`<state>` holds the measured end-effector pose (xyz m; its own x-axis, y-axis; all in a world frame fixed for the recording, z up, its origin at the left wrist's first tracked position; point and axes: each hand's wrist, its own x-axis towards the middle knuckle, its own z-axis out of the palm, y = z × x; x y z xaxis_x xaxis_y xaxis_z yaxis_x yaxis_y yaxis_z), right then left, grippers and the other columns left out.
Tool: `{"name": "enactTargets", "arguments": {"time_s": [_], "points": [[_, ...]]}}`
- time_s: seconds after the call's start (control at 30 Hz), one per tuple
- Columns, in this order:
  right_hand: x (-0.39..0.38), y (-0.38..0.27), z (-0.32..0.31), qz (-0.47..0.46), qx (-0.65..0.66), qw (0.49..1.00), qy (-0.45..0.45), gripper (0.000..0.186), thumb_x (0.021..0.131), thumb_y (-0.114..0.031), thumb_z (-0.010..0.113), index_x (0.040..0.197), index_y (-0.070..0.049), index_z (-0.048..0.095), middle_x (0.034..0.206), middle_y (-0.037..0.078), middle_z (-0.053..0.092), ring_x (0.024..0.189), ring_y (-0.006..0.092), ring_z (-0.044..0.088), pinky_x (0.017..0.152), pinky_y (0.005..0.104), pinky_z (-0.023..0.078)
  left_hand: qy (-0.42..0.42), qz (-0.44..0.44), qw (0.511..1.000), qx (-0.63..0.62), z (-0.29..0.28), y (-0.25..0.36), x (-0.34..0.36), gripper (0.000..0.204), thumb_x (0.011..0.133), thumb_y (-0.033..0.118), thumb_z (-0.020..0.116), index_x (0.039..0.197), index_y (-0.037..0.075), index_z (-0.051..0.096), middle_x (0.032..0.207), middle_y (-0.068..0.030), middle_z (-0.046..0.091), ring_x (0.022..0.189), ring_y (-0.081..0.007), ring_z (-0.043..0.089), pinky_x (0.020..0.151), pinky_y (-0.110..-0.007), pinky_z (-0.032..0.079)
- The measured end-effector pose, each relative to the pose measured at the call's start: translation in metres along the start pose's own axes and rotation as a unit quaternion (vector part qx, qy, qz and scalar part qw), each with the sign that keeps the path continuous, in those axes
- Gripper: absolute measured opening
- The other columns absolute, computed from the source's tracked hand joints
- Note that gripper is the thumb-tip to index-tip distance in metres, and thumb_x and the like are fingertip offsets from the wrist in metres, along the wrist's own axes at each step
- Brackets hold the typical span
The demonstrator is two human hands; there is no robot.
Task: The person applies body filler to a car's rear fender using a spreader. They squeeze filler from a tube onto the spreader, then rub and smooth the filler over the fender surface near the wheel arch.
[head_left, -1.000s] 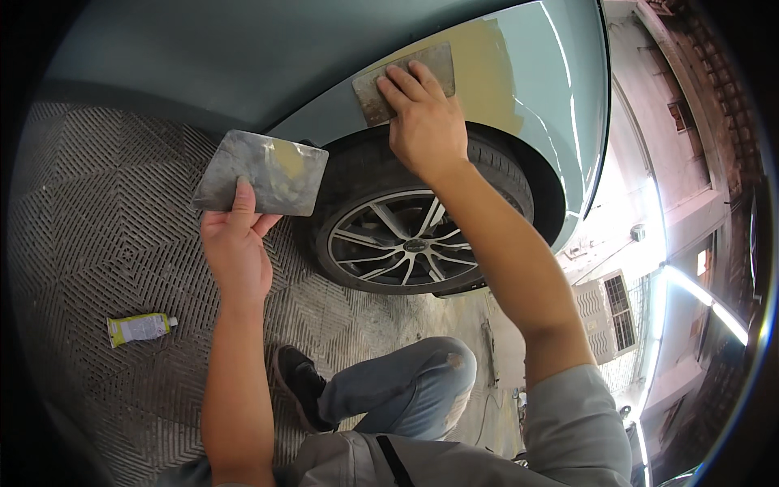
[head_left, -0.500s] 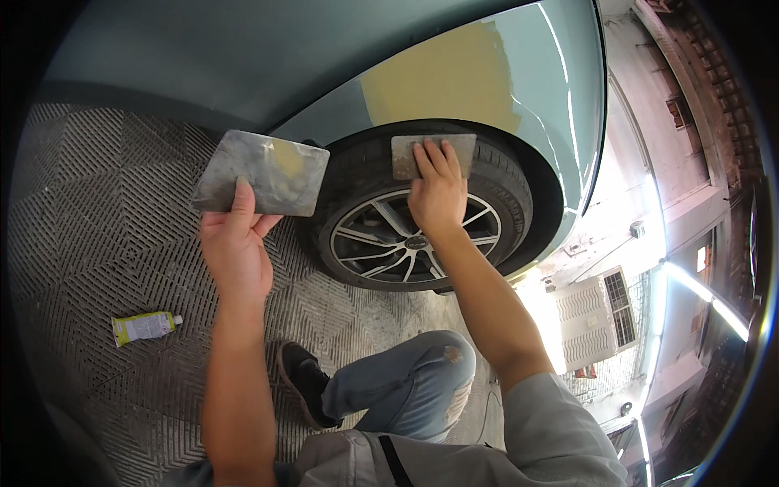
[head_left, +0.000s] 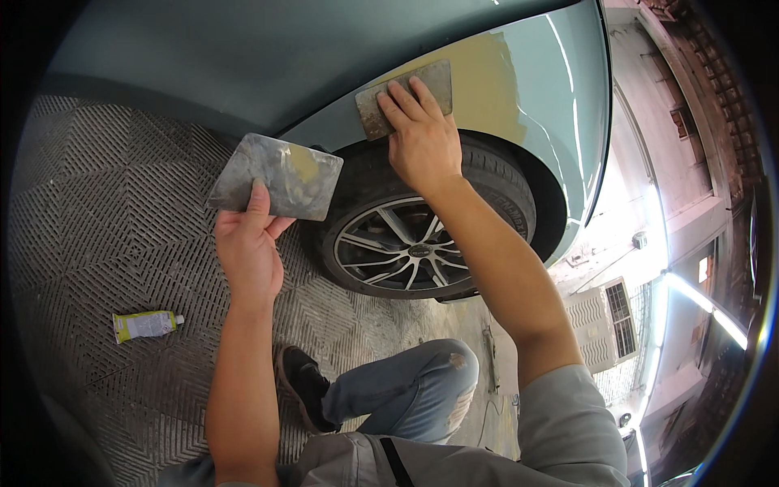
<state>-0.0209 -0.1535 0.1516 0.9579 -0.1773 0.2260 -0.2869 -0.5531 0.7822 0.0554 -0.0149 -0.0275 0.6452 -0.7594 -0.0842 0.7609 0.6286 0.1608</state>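
Note:
My left hand (head_left: pixel 250 247) pinches a flat grey mixing plate (head_left: pixel 280 180) between thumb and fingers. A small yellow-tan dab of filler (head_left: pixel 303 162) sits on the plate's upper right part. My right hand (head_left: pixel 426 142) grips a thin rectangular spreader (head_left: pixel 404 99), its fingers pressed along the face. The spreader lies over the left part of a dull yellow filler patch (head_left: pixel 487 85) on the car's grey-green fender (head_left: pixel 556 89). It hides that part of the patch, so I cannot tell whether its edge touches the panel.
Below the fender arch stands the wheel (head_left: pixel 418 250) with its black tyre. A yellow-green tube (head_left: pixel 146 325) lies on the grey ribbed floor mat (head_left: pixel 130 203) at the left. My bent knee (head_left: pixel 450 365) is below the wheel. A white slatted unit (head_left: pixel 604 325) is at the right.
My right hand has moved the spreader up and left from in front of the tyre to the filler patch. The left hand and plate have shifted slightly right.

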Motion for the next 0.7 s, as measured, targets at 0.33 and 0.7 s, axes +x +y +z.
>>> {"name": "enactTargets", "arguments": {"time_s": [0.33,0.7], "points": [[0.011,0.010,-0.002,-0.045,-0.036,0.998,-0.034,0.050,0.073,-0.008,0.062,0.122,-0.015,0.056,0.131,-0.001,0.050,0.128,0.0216,0.040,0.085,0.0387,0.044,-0.005,0.000,1.000,0.001,0.001,-0.002,-0.002,0.022,0.094,0.016,0.054,0.108,0.000,0.057,0.105,-0.0104,0.064,0.092,-0.0189,0.065,0.077,-0.033,0.057],[-0.009,0.000,0.007,0.004,-0.003,1.000,-0.019,0.041,0.075,-0.010,0.056,0.115,-0.012,0.060,0.128,0.001,0.051,0.126,0.0227,0.039,0.092,0.0387,0.040,0.000,0.015,1.000,-0.011,0.001,0.011,-0.002,0.022,0.092,0.015,0.057,0.105,-0.003,0.056,0.100,-0.0116,0.064,0.089,-0.0195,0.065,0.078,-0.034,0.055]]}}
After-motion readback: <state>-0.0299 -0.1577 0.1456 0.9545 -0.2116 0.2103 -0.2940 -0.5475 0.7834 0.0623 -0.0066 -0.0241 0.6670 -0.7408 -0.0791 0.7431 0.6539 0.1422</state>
